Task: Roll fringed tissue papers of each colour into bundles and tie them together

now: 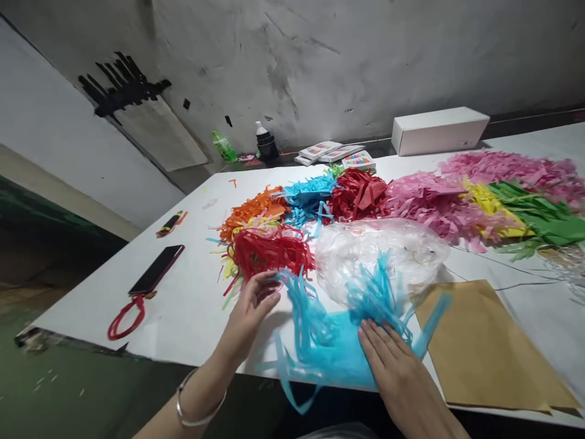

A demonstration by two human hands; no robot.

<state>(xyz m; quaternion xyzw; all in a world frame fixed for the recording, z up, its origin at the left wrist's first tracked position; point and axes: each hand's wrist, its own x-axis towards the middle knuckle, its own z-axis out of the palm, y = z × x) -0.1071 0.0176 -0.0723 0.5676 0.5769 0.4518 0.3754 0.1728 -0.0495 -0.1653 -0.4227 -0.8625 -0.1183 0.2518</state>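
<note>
Blue tissue paper [347, 347] with fringed strips lies at the front edge of the table, some strips hanging over the edge. My right hand [388, 356] rests flat on its right part, fingers together and stretched out. At its left side is my left hand [258, 305], fingers loosely curved with a gap to the thumb. Its fingertips are beside the blue strips, and I see nothing clasped in it. Just behind the left hand sits a bundle of red fringed paper [269, 250]. Behind the blue paper lies a crumpled clear plastic bag [384, 250].
Orange [251, 210], dark red [361, 195], pink [425, 204] and green paper bundles [548, 213] line the back. Brown paper [489, 347] lies at right. A phone [158, 268] with a red strap and a cutter [170, 224] lie left. A white box [439, 131] stands by the wall.
</note>
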